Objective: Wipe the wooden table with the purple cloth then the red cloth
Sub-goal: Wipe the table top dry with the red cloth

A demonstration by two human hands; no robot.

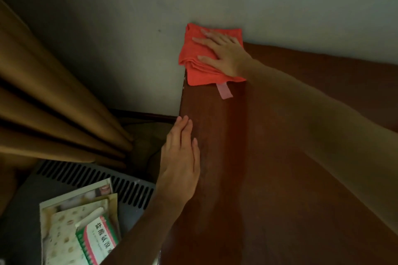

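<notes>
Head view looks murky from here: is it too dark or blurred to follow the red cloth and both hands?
Head view: dim overall, yet the red cloth reads bright and sharp under the right hand; the left hand on the wooden table edge is clear; the near right forearm is smeared and soft; wide-angle bending at the edges; no glare.

Both hands lie flat, fingers straight.

The right hand [224, 54] reaches to the far end, its bare forearm stretching in from the near right; the palm faces down, fingers spread and pointing left, thumb apart toward the near side. The left hand [181, 161] lies nearer, at the left, palm down, fingers together and pointing away, its forearm coming up from the near edge.
</notes>
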